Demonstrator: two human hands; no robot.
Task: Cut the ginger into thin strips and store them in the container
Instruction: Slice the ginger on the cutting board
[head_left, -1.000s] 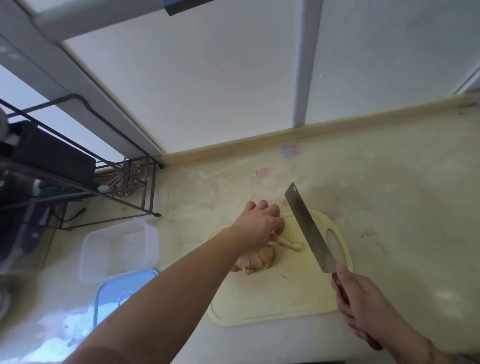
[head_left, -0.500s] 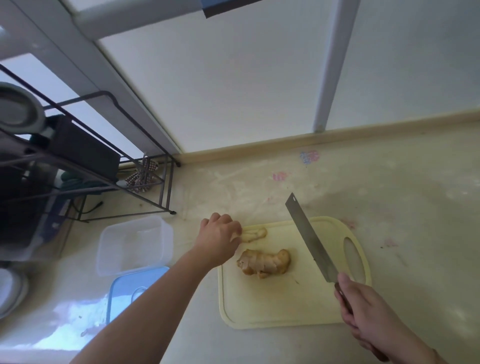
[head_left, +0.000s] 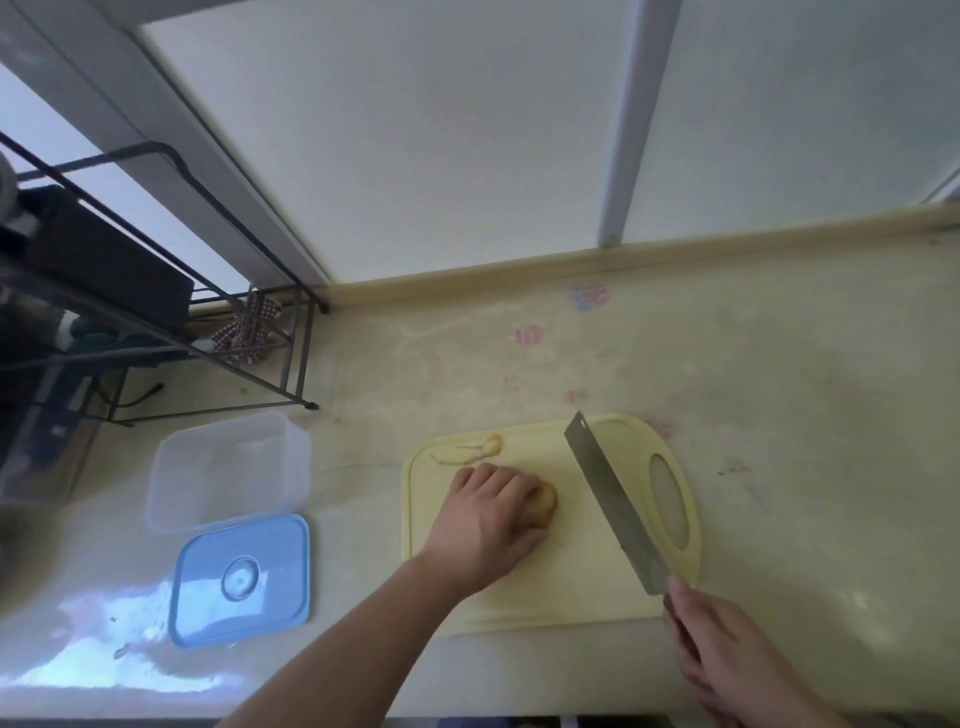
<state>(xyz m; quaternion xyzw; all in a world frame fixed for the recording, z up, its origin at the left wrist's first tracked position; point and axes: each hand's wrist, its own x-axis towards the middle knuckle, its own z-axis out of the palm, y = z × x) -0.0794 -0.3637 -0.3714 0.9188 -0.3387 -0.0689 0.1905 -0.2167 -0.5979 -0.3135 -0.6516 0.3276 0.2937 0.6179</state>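
A single head-worn view looks steeply down, close over the counter (head_left: 779, 415) toward the window (head_left: 415, 130)

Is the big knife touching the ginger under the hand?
Apart. In the head view, bare cutting board shows between the knife blade and the ginger held under the left hand.

Open counter right of the cutting board (head_left: 524, 597), clutter at left
The wire rack (head_left: 218, 332), clear container (head_left: 228, 470) and blue lid (head_left: 241, 579) crowd the left of the frame; the cleaver (head_left: 613, 501) slants across the board's right half
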